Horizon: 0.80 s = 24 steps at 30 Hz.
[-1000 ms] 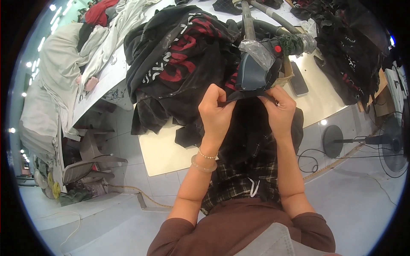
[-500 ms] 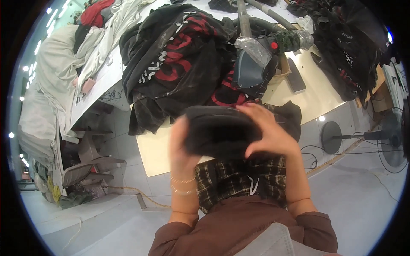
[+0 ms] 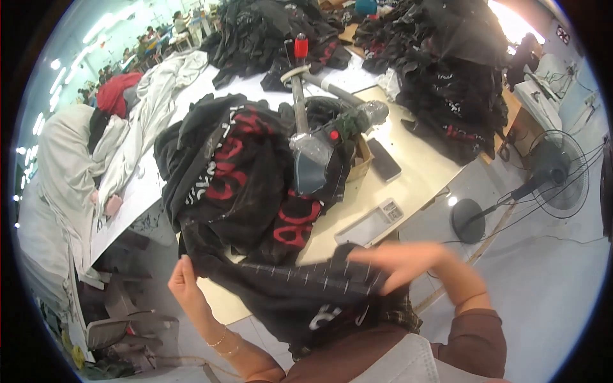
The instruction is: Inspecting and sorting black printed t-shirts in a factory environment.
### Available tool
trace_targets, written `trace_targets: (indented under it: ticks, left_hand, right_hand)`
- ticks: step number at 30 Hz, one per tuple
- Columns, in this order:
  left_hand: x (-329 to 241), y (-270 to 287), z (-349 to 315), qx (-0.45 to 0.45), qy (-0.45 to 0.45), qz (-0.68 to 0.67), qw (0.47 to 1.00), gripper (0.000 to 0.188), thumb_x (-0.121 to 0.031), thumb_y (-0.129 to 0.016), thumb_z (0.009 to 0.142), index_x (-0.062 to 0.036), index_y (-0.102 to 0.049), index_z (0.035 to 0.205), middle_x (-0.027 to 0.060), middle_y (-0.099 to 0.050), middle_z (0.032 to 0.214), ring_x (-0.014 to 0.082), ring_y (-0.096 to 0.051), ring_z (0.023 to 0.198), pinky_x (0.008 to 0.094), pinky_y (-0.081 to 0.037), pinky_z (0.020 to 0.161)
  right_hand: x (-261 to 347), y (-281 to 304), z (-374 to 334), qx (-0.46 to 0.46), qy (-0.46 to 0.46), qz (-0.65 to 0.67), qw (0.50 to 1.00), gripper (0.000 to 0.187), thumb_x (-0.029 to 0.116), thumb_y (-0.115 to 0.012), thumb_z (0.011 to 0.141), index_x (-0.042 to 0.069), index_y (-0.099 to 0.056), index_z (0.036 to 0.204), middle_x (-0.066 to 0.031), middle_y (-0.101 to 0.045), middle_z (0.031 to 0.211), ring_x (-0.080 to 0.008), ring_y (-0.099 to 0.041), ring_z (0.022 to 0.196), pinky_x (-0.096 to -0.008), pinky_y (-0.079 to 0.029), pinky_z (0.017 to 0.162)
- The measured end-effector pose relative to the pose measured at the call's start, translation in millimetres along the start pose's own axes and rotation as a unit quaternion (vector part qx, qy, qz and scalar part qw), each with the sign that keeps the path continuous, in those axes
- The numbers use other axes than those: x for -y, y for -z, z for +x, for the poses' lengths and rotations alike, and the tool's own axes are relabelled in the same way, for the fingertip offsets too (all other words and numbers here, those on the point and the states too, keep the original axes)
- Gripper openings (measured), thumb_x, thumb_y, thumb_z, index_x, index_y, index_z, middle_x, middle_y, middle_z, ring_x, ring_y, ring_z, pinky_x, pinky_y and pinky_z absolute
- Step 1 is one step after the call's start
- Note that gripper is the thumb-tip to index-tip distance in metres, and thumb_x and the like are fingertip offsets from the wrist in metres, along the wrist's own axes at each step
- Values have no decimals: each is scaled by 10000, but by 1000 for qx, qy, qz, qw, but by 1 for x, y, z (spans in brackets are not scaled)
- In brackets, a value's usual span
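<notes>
A black garment (image 3: 274, 300) with a line of white dashes and a small white print is stretched out in front of me, over the table's near edge and my lap. My left hand (image 3: 186, 284) is closed, pinching its far left corner. At the other end, my right hand (image 3: 408, 260) is somewhat blurred, fingers and thumb around the garment's upper right edge. Just beyond lies a heaped pile of black garments (image 3: 223, 166) with red and white prints. Part of the right fingers is hidden in the cloth.
A taped pipe-and-hose tool with a blue-grey head (image 3: 310, 172) stands against the pile. To its right are a cardboard box (image 3: 361, 163), a dark phone-like slab (image 3: 384, 159) and a pale flat case (image 3: 373, 222). A standing fan (image 3: 543, 166) and cables occupy the right floor.
The dark bundle between my hands is now spread out as a garment. My left hand moved left and down, my right hand down. The view has tilted up, showing more of the far tables.
</notes>
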<state>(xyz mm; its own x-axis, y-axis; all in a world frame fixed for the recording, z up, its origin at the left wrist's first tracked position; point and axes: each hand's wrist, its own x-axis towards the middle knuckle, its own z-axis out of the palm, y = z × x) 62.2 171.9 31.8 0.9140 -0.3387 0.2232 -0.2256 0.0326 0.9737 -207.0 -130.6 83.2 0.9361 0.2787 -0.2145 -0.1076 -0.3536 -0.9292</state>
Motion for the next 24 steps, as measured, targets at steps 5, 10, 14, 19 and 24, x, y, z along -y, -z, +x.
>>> trace_targets:
  ticks: [5, 10, 14, 19, 24]
  left_hand:
    - [-10, -23, -8, 33, -10, -18, 999, 323, -216, -506, 1013, 18, -660, 852, 65, -668, 749, 73, -525, 619, 218, -405, 575]
    - [-13, -29, -12, 40, -35, -30, 998, 334, -266, -502, 1019, -3, -636, 863, 31, -643, 764, 54, -500, 638, 199, -382, 595]
    - [-1, -44, -9, 48, -19, -77, 996, 306, -204, -498, 1016, 8, -644, 849, 55, -662, 757, 69, -508, 614, 209, -394, 573]
    - [24, -50, 2, 64, 18, -14, 998, 218, -149, -536, 990, 15, -648, 900, 28, -645, 808, 63, -521, 682, 199, -398, 618]
    - [50, -55, 28, 2, -129, 166, 978, 128, -77, -654, 879, -15, -638, 991, 70, -576, 1015, 152, -569, 859, 254, -461, 759]
  right_hand:
    - [74, 244, -142, -635, 5, -258, 728, 358, 155, -582, 904, 48, -581, 1245, -68, -626, 1170, -194, -580, 1085, -321, -457, 949]
    - [192, 313, -203, -740, 398, 14, 542, 816, 568, -513, 907, 155, -182, 1527, -168, -296, 1525, -310, -581, 1103, -506, -518, 842]
    - [131, 260, -230, -742, 50, -453, 493, 516, 168, -542, 925, 48, -406, 1408, -80, -572, 1289, -152, -562, 1128, -317, -467, 944]
    - [-33, 105, -80, -444, 16, 46, 895, 307, 156, -625, 883, 6, -617, 1151, -67, -653, 1089, -160, -614, 1025, -307, -481, 900]
    - [-161, -26, 4, 24, -106, 278, 954, 406, 254, -577, 968, 25, -532, 1300, -87, -631, 1192, -153, -614, 1062, -294, -483, 899]
